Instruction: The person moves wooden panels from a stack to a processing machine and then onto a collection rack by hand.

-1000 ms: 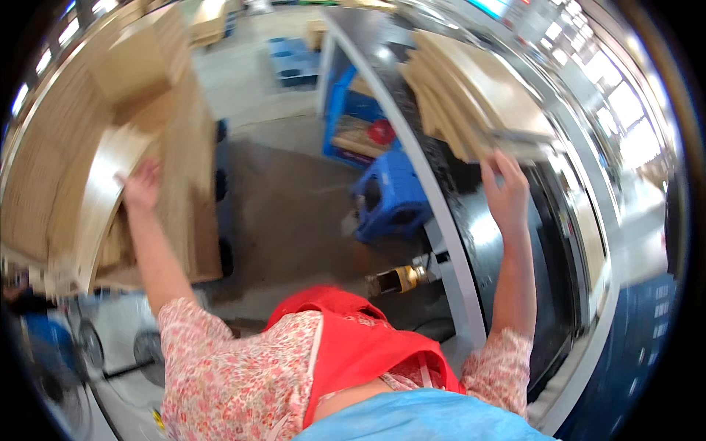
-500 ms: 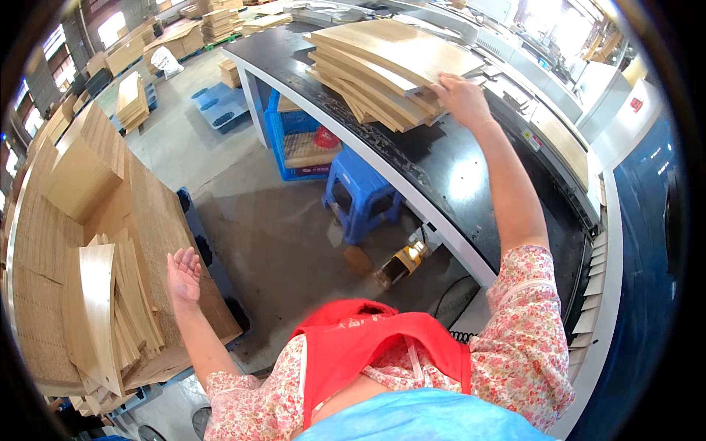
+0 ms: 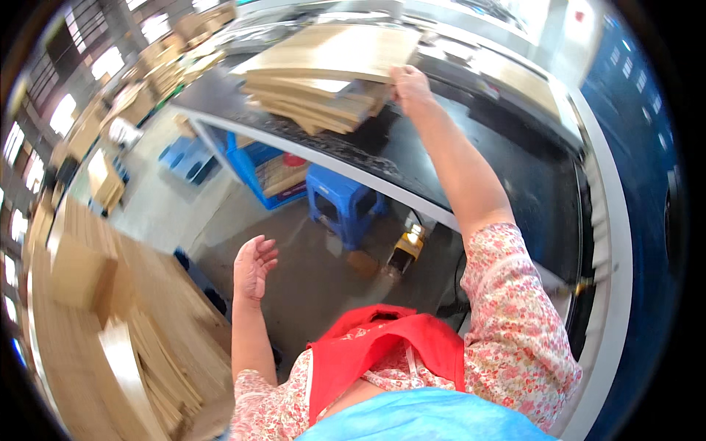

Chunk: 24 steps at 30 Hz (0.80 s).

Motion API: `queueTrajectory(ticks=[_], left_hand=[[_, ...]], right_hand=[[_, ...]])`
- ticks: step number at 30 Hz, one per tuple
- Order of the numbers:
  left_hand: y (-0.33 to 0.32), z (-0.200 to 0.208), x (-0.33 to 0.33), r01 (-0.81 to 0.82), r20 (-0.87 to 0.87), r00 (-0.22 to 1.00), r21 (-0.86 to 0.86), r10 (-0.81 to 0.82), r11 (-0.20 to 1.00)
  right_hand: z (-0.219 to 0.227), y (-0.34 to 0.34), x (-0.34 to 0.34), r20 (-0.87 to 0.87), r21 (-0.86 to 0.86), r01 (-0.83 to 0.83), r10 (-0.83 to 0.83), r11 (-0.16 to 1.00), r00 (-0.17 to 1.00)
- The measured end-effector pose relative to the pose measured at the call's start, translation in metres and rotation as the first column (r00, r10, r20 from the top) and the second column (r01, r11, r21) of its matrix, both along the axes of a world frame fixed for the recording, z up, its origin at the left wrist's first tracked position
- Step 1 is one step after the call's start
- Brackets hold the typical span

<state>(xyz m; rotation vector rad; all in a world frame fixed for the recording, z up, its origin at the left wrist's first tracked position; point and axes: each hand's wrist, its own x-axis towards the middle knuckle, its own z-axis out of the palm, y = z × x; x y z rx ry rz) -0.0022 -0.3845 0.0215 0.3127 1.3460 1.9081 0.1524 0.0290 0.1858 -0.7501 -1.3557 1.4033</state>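
Observation:
On the black-topped bench (image 3: 471, 173) lies an uneven stack of flat wooden boards (image 3: 309, 106). My right hand (image 3: 412, 87), arm stretched forward, pinches the near right corner of the top wooden board (image 3: 342, 48). That board is pale and wide, and it rests on the pile with its far left side sticking out over the others. My left hand (image 3: 255, 266) hangs in the air over the floor, fingers loosely apart and palm turned inward, touching nothing. The picture is partly blurred around the stack.
To my left stands a large pile of boards (image 3: 165, 287) with loose strips (image 3: 151, 367) leaning in it. Under the bench are a blue stool (image 3: 346, 202), a blue crate (image 3: 257, 173) and a yellow foot pedal (image 3: 408, 246). A blue pallet (image 3: 187, 158) lies farther off.
My view has turned to the right. My left hand has moved rightward and up, away from the pile at my left. My right hand stays at the top board's corner.

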Motion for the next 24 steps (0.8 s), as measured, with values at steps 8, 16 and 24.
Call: queueTrajectory(ticks=[8,16,24], left_hand=[[0.114,0.07,0.042,0.549,-0.308,0.83,0.304,-0.465,0.779],[0.193,0.121,0.122,0.479,-0.213,0.877,0.46,-0.43,0.748],[0.22,0.075,0.184,0.371,-0.332,0.903,0.281,-0.274,0.885]], right_hand=[[-0.014,-0.101,0.183,-0.096,-0.076,-0.071,0.064,0.995,0.993],[-0.094,-0.157,0.295,-0.063,-0.203,-0.039,0.027,0.978,0.998],[-0.125,-0.131,0.288,0.609,0.699,0.091,-0.657,0.71,0.445]])
